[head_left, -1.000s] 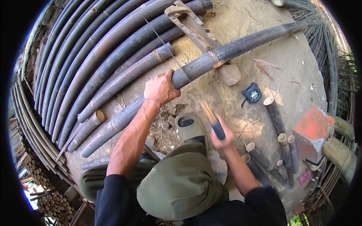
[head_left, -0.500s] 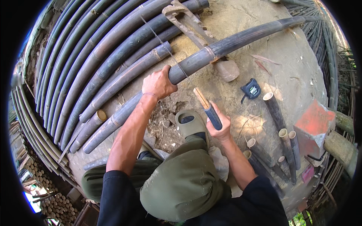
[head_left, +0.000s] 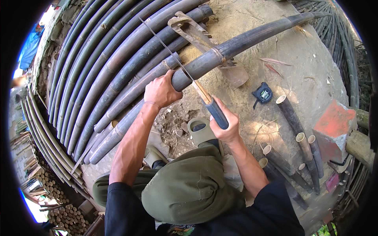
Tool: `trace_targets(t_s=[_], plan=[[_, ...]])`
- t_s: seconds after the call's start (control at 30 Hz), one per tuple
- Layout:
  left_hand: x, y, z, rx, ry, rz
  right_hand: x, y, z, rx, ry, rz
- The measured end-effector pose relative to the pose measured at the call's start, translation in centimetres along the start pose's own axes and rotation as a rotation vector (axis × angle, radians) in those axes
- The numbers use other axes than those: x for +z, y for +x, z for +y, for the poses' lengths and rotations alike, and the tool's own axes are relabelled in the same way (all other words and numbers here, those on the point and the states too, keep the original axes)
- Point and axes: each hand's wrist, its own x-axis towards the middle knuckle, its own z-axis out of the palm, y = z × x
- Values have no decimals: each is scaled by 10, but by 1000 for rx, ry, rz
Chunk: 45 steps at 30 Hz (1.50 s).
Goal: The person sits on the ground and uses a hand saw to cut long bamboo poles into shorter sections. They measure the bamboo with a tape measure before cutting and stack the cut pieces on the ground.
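A long dark bamboo pole (head_left: 201,63) slants from the lower left to the upper right, propped on a notched wooden rest (head_left: 193,33). My left hand (head_left: 162,89) is wrapped round it from above. Closed round the dark grip of a handsaw (head_left: 215,112) is my right hand (head_left: 226,126), right of the pole. The thin blade lies across the pole, just beyond my left hand, and its tip reaches over the neighbouring poles. Whether the teeth have entered the bamboo I cannot tell.
Many dark bamboo poles (head_left: 114,59) lie side by side at the left. To the right are a tape measure (head_left: 262,93), several short cut bamboo pieces (head_left: 291,114) and a red-topped block (head_left: 334,122). My sandalled foot (head_left: 201,129) rests below the saw.
My right hand has moved up and left, pushing the saw forward across the pole, so more blade shows beyond it. My left hand keeps its hold. The whole view has shifted slightly.
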Motion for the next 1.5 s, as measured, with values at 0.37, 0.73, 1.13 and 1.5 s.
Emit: trace_targets(t_s=[0.37,0.73,1.13,1.5], plan=[[-52,-25,-1,23,-64,169,-65,-71,-29,-217,-255,39],[-118,-30,5,103,-171,173,-112,-104,-68,-84,-176,-29],[-122,-185,-202,-309,-382,49,-64,-35,-45,-117,-126,-98],[78,-612,-223,-780,-423,-172,-141,-56,32,-59,-347,-334]])
